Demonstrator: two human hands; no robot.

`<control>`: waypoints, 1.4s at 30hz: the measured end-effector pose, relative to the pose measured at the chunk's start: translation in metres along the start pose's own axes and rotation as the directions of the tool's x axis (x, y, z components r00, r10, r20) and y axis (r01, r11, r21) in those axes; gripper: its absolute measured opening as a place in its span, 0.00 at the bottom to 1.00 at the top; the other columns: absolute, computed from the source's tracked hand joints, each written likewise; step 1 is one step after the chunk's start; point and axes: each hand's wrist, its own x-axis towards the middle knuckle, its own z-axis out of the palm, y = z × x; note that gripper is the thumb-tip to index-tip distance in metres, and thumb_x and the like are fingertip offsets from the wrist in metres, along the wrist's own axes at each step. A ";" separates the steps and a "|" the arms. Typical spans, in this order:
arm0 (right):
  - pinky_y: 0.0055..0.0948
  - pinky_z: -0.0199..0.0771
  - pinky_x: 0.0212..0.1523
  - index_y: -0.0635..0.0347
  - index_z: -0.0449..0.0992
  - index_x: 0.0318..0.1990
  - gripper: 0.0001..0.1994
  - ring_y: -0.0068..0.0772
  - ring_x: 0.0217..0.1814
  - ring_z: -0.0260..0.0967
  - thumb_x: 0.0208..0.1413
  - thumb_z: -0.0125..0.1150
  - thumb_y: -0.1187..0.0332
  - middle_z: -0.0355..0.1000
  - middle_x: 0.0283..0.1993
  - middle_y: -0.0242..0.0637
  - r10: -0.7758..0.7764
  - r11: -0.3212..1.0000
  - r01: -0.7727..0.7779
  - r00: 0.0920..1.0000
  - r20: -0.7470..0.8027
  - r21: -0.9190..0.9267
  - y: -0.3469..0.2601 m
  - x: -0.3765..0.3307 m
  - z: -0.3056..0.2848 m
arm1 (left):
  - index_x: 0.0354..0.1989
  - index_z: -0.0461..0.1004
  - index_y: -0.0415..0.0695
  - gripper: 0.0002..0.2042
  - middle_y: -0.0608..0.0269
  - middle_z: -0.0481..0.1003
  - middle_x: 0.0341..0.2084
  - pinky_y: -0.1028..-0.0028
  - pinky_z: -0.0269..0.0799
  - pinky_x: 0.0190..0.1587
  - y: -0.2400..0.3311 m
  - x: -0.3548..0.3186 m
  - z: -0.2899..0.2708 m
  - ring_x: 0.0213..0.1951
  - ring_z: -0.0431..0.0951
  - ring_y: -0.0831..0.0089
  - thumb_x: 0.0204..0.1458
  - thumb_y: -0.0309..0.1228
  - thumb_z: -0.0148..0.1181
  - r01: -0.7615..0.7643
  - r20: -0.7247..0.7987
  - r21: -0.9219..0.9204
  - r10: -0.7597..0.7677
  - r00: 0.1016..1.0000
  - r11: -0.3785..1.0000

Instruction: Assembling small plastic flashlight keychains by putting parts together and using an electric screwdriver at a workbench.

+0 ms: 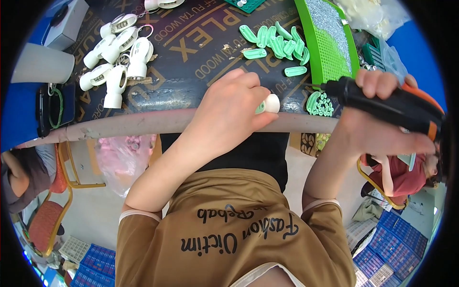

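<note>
My left hand (234, 103) is closed around a small white keychain flashlight (272, 103) with a green part, near the table's front edge. Its round white end sticks out past my fingers; the rest is hidden. My right hand (373, 110) grips a black and orange electric screwdriver (368, 93), whose bit points left, toward the lower end of a green tray (330, 62) of small silver screws. The bit is apart from the flashlight. Several curved mint-green plastic pieces (277, 43) lie beyond my left hand. Small green rings (323, 106) are piled beneath the screwdriver's tip.
Several white keychain flashlights (125, 40) lie at the far left. A white cup (45, 64) and a dark phone (60, 107) are at the left edge. Clear plastic bags (373, 16) sit far right. Below the table are a bag of pink parts (125, 158) and seated people.
</note>
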 end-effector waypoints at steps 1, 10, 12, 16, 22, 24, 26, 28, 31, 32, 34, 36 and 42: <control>0.33 0.60 0.37 0.62 0.69 0.49 0.48 0.33 0.30 0.60 0.41 0.44 0.20 0.66 0.28 0.39 -0.003 0.999 0.000 0.997 0.074 0.051 0.006 0.001 -0.007 | 0.34 0.79 0.40 0.17 0.61 0.73 0.27 0.68 0.70 0.34 0.000 0.000 -0.001 0.31 0.73 0.61 0.35 0.33 0.72 0.005 -0.002 0.027 -0.004 1.000 1.000; 0.46 0.68 0.57 0.66 0.59 0.57 0.28 0.47 0.55 0.67 0.64 0.44 0.47 0.64 0.57 0.53 -0.462 0.757 0.319 0.878 -0.122 -0.571 0.026 -0.011 -0.006 | 0.57 0.65 0.34 0.27 0.57 0.74 0.33 0.73 0.74 0.34 0.018 -0.002 -0.030 0.29 0.74 0.70 0.64 0.48 0.41 0.363 0.363 -0.930 -0.325 0.873 -0.061; 0.41 0.71 0.47 0.64 0.61 0.52 0.19 0.43 0.49 0.67 0.66 0.46 0.56 0.65 0.51 0.48 -0.643 0.582 0.478 0.765 -0.013 -0.657 0.023 -0.028 -0.027 | 0.60 0.59 0.35 0.29 0.55 0.71 0.34 0.74 0.70 0.23 0.023 -0.001 -0.031 0.30 0.71 0.69 0.65 0.50 0.34 0.355 0.434 -0.887 -0.269 0.860 -0.294; 0.34 0.70 0.37 0.64 0.66 0.42 0.10 0.39 0.38 0.66 0.62 0.50 0.65 0.65 0.41 0.44 -0.494 0.516 0.514 0.832 0.253 -0.685 0.023 -0.068 -0.020 | 0.62 0.55 0.35 0.29 0.53 0.68 0.39 0.76 0.66 0.18 0.022 -0.004 -0.027 0.33 0.69 0.67 0.64 0.49 0.37 0.331 0.438 -0.815 -0.131 0.890 -0.475; 0.30 0.69 0.36 0.68 0.72 0.39 0.07 0.37 0.34 0.67 0.51 0.55 0.80 0.70 0.35 0.44 -0.077 0.652 0.158 0.987 0.142 -0.742 0.032 -0.100 -0.011 | 0.62 0.55 0.32 0.29 0.52 0.67 0.40 0.81 0.62 0.16 0.031 -0.004 -0.033 0.32 0.69 0.70 0.56 0.34 0.55 0.366 0.431 -0.867 -0.140 0.891 -0.339; 0.27 0.69 0.36 0.68 0.74 0.36 0.06 0.36 0.34 0.69 0.50 0.56 0.83 0.71 0.33 0.43 -0.009 0.661 0.075 0.996 0.092 -0.747 0.035 -0.101 -0.009 | 0.60 0.57 0.31 0.28 0.53 0.66 0.38 0.83 0.60 0.15 0.032 -0.005 -0.033 0.30 0.69 0.73 0.52 0.29 0.58 0.369 0.429 -0.878 -0.158 0.890 -0.305; 0.28 0.70 0.36 0.68 0.74 0.36 0.06 0.36 0.34 0.69 0.49 0.56 0.83 0.72 0.32 0.43 -0.004 0.653 0.075 0.995 0.096 -0.753 0.036 -0.101 -0.007 | 0.59 0.59 0.34 0.24 0.58 0.67 0.36 0.83 0.60 0.16 0.034 -0.005 -0.036 0.28 0.68 0.76 0.53 0.25 0.55 0.372 0.431 -0.878 -0.158 0.889 -0.301; 0.28 0.70 0.36 0.68 0.74 0.35 0.06 0.37 0.33 0.70 0.49 0.56 0.83 0.73 0.32 0.43 0.000 0.643 0.079 0.995 0.103 -0.762 0.036 -0.102 -0.007 | 0.58 0.61 0.36 0.21 0.62 0.68 0.34 0.83 0.60 0.17 0.034 -0.006 -0.037 0.26 0.68 0.80 0.55 0.22 0.52 0.371 0.429 -0.879 -0.155 0.890 -0.299; 0.29 0.71 0.35 0.68 0.74 0.34 0.06 0.38 0.32 0.71 0.48 0.56 0.83 0.73 0.31 0.43 0.007 0.637 0.080 0.994 0.110 -0.767 0.036 -0.104 -0.009 | 0.58 0.61 0.35 0.21 0.62 0.68 0.33 0.84 0.58 0.15 0.034 -0.009 -0.036 0.24 0.66 0.81 0.55 0.21 0.51 0.355 0.401 -0.895 -0.137 0.906 -0.270; 0.29 0.71 0.33 0.69 0.74 0.34 0.06 0.38 0.31 0.71 0.48 0.56 0.83 0.73 0.30 0.43 0.011 0.634 0.081 0.993 0.114 -0.769 0.036 -0.104 -0.010 | 0.57 0.61 0.35 0.20 0.61 0.68 0.32 0.84 0.58 0.14 0.035 -0.010 -0.035 0.23 0.66 0.81 0.55 0.21 0.51 0.359 0.399 -0.902 -0.147 0.905 -0.241; 0.29 0.71 0.32 0.69 0.74 0.34 0.06 0.39 0.30 0.72 0.48 0.56 0.84 0.74 0.30 0.44 0.013 0.632 0.083 0.993 0.119 -0.770 0.037 -0.104 -0.010 | 0.57 0.61 0.35 0.20 0.61 0.68 0.32 0.84 0.58 0.14 0.036 -0.010 -0.035 0.22 0.65 0.82 0.55 0.21 0.50 0.362 0.397 -0.908 -0.157 0.904 -0.209; 0.29 0.71 0.29 0.69 0.74 0.34 0.06 0.39 0.27 0.71 0.48 0.57 0.83 0.73 0.29 0.44 0.005 0.621 0.109 0.990 0.143 -0.776 0.037 -0.103 -0.009 | 0.56 0.61 0.31 0.25 0.56 0.67 0.32 0.85 0.60 0.12 0.037 -0.010 -0.035 0.25 0.67 0.77 0.51 0.28 0.59 0.380 0.419 -0.902 -0.202 0.885 -0.207; 0.28 0.68 0.25 0.68 0.74 0.33 0.06 0.38 0.24 0.70 0.47 0.57 0.83 0.73 0.27 0.42 -0.004 0.583 0.152 0.983 0.184 -0.798 0.037 -0.100 -0.007 | 0.56 0.60 0.31 0.25 0.56 0.67 0.32 0.85 0.59 0.12 0.041 -0.009 -0.037 0.25 0.66 0.77 0.51 0.28 0.57 0.402 0.434 -0.899 -0.229 0.871 -0.172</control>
